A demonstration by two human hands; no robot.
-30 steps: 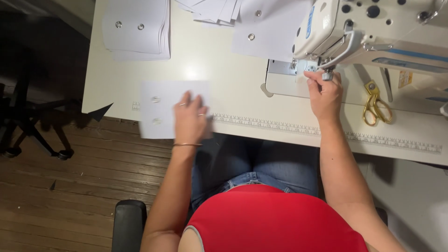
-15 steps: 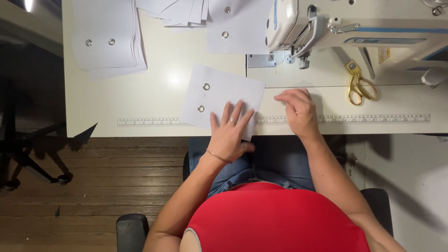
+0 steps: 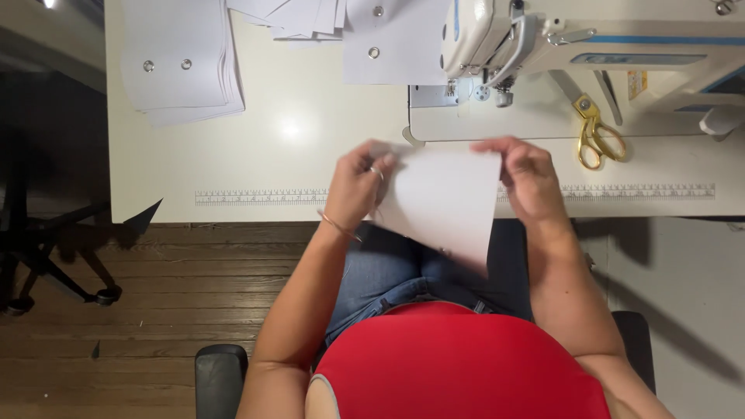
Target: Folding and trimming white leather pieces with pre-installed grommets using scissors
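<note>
White fabric piece (image 3: 446,202), a flat pale rectangle, is held up between both hands above the near edge of the desk (image 3: 272,155), its lower corner hanging down over the person's lap. The left hand (image 3: 361,186) pinches the piece's left edge, fingers curled closed around it, a thin bracelet at the wrist. The right hand (image 3: 528,178) grips the upper right corner, fingers folded over the top edge. A printed ruler strip (image 3: 264,196) runs along the desk's front edge, passing behind the hands. Just beyond them stands a white sewing machine (image 3: 559,39), with gold-handled scissors (image 3: 596,133) lying to its right side on the desk. Further back, a stack of white pieces (image 3: 182,58) with two metal eyelets sits at the far left, and more loose white pieces (image 3: 388,39) lie beside the machine
</note>
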